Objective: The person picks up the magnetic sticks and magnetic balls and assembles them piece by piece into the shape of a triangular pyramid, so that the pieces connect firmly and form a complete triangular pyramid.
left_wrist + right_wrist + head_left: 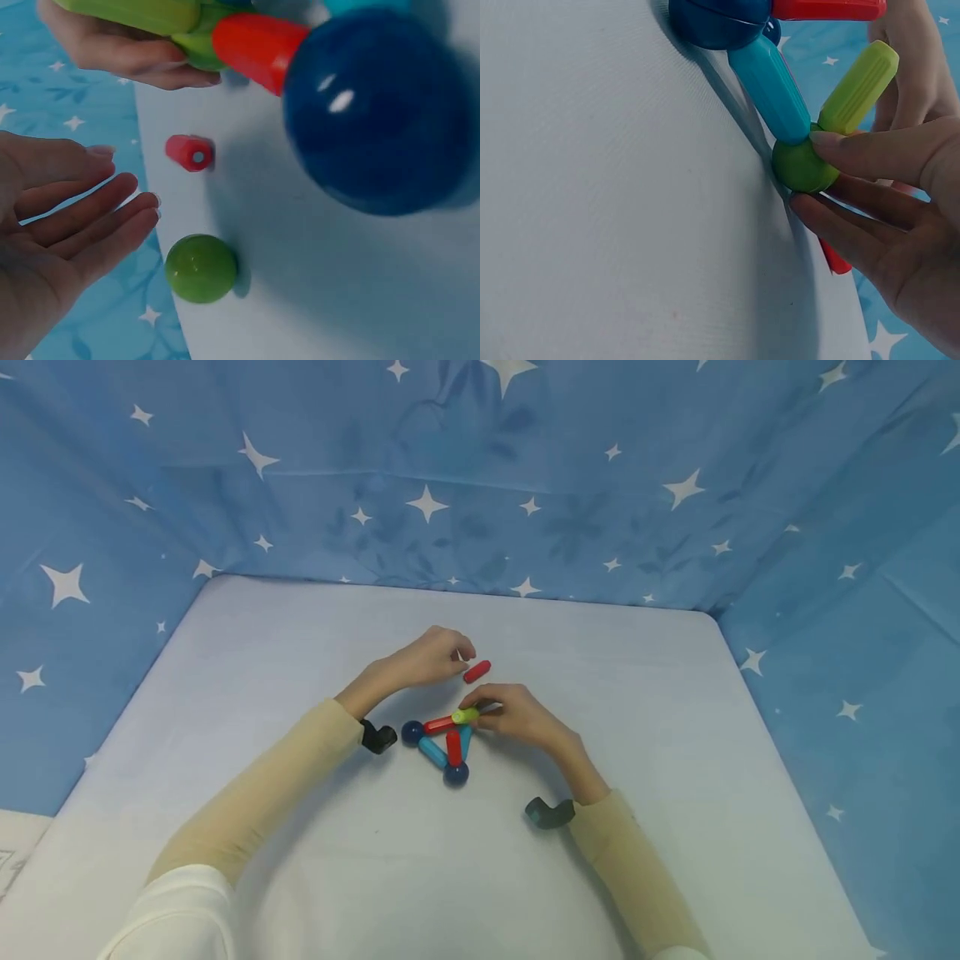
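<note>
A structure of magnetic rods and balls sits mid-table: dark blue balls [456, 774], light blue rods [432, 752], red rods [440, 724] and an upward-tilted lime rod [860, 86]. At its far right corner my right hand [517, 714] pinches a green ball [802, 166] between thumb and fingers; light blue and lime rods meet there. My left hand [435, 656] hovers just beyond the structure, its fingers loosely extended and holding nothing in the left wrist view. Close to its fingertips, a loose red rod [477, 672] lies on the table.
A second green ball [201, 268] rests on the white table [300, 627] near the left hand, hidden from the head view. Blue curtains with white stars [465, 485] stand along the table's far edge and sides. Black wrist devices [550, 812] stick out from both sleeves.
</note>
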Available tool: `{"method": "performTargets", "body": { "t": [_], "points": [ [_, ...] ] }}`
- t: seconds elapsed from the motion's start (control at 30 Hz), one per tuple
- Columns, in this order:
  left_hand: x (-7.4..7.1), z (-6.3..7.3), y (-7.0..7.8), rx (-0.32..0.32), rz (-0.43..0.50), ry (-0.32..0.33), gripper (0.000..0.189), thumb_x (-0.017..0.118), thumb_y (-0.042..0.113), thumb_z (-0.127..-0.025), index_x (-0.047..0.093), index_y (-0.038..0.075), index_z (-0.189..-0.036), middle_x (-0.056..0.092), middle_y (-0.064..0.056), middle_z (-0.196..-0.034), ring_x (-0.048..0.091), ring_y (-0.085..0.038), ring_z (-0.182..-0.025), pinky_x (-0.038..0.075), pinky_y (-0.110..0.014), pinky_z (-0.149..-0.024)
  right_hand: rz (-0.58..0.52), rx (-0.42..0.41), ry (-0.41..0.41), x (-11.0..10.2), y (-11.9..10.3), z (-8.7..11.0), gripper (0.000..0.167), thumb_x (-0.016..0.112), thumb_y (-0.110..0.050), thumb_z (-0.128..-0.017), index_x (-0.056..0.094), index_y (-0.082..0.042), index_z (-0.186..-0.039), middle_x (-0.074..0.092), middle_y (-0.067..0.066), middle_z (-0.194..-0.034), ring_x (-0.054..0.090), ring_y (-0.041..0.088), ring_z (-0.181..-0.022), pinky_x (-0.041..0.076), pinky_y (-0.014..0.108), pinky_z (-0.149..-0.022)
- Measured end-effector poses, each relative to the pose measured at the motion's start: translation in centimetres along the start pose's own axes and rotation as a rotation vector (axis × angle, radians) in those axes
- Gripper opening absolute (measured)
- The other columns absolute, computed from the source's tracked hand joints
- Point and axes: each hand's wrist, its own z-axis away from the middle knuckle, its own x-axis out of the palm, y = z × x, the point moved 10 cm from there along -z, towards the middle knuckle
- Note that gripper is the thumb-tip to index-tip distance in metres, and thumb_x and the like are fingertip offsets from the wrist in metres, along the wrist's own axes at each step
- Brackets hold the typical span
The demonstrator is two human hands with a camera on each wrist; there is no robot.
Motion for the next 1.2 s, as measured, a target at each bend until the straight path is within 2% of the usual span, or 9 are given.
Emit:
{"method": "performTargets", "body": {
  "t": [0.13, 0.23, 0.47, 0.7, 0.83, 0.97, 1.1, 1.2],
  "points": [
    [1.3, -2.4, -0.1, -0.03, -0.018, -0.079, 0.026, 0.066, 0.007, -0.097, 0.073, -0.002, -0.12, 0.074, -0.015, -0.114, 0.067, -0.026, -0.1, 0.059, -0.034, -0.086, -0.007, -0.011, -0.002, 0.0, 0.0, 0.0, 0.029, 0.075, -0.002, -0.092, 0.072, -0.008, -0.12, 0.073, 0.005, -0.116, 0.068, 0.022, -0.113, 0.055, 0.039, -0.104],
    [2.3, -3.6, -0.2, -0.028, -0.052, -0.118, 0.025, 0.066, 0.009, -0.096, 0.074, -0.002, -0.117, 0.074, -0.015, -0.11, 0.065, -0.025, -0.098, 0.058, -0.033, -0.085, -0.006, -0.016, 0.0, 0.0, -0.1, 0.0, 0.028, 0.075, -0.002, -0.092, 0.073, -0.008, -0.119, 0.073, 0.005, -0.116, 0.068, 0.022, -0.113, 0.055, 0.038, -0.103],
    [3.4, -4.5, -0.7, -0.059, -0.086, -0.145, 0.022, 0.067, 0.008, -0.095, 0.075, -0.003, -0.112, 0.072, -0.014, -0.102, 0.062, -0.023, -0.089, 0.057, -0.03, -0.078, -0.012, 0.0, -0.003, 0.1, -0.3, 0.0, 0.028, 0.074, -0.002, -0.092, 0.073, -0.009, -0.119, 0.073, 0.005, -0.116, 0.068, 0.021, -0.112, 0.055, 0.038, -0.103],
    [3.3, -4.7, -0.6, -0.049, -0.091, -0.145, 0.029, 0.067, 0.002, -0.091, 0.073, -0.005, -0.118, 0.072, -0.018, -0.114, 0.064, -0.028, -0.101, 0.058, -0.035, -0.086, -0.002, 0.017, 0.003, -0.2, -0.1, 0.2, 0.028, 0.073, -0.002, -0.093, 0.073, -0.01, -0.119, 0.073, 0.003, -0.117, 0.068, 0.02, -0.112, 0.054, 0.039, -0.104],
    [2.3, -4.2, -0.9, -0.038, -0.08, -0.128, 0.029, 0.068, 0.004, -0.091, 0.074, -0.003, -0.118, 0.073, -0.017, -0.114, 0.066, -0.029, -0.105, 0.058, -0.038, -0.091, -0.009, 0.028, -0.004, 0.0, -0.2, -0.1, 0.028, 0.074, -0.003, -0.093, 0.073, -0.011, -0.12, 0.072, 0.003, -0.117, 0.067, 0.02, -0.112, 0.054, 0.038, -0.104],
    [0.4, -3.0, -0.9, -0.015, -0.035, -0.07, 0.028, 0.069, 0.007, -0.092, 0.075, -0.001, -0.118, 0.075, -0.014, -0.112, 0.068, -0.027, -0.103, 0.059, -0.037, -0.088, -0.014, 0.052, -0.004, -0.1, -0.1, -0.3, 0.028, 0.075, -0.005, -0.093, 0.074, -0.013, -0.12, 0.072, 0.001, -0.116, 0.067, 0.018, -0.112, 0.055, 0.038, -0.103],
    [-1.6, -0.7, -0.8, 0.006, 0.056, 0.003, 0.027, 0.072, 0.009, -0.092, 0.074, 0.002, -0.118, 0.075, -0.011, -0.111, 0.069, -0.024, -0.098, 0.06, -0.036, -0.083, -0.012, 0.074, -0.004, -0.4, 0.0, -0.4, 0.029, 0.075, -0.006, -0.093, 0.074, -0.013, -0.12, 0.073, 0.002, -0.117, 0.067, 0.019, -0.113, 0.055, 0.039, -0.103],
    [-2.7, 1.8, -0.9, -0.003, 0.161, 0.042, 0.028, 0.074, 0.009, -0.091, 0.073, 0.005, -0.119, 0.073, -0.009, -0.114, 0.068, -0.024, -0.101, 0.06, -0.037, -0.088, -0.018, 0.08, -0.005, -0.5, 0.0, -0.5, 0.028, 0.075, -0.006, -0.093, 0.074, -0.013, -0.12, 0.073, 0.002, -0.118, 0.067, 0.021, -0.114, 0.054, 0.04, -0.104]
  ]
}}
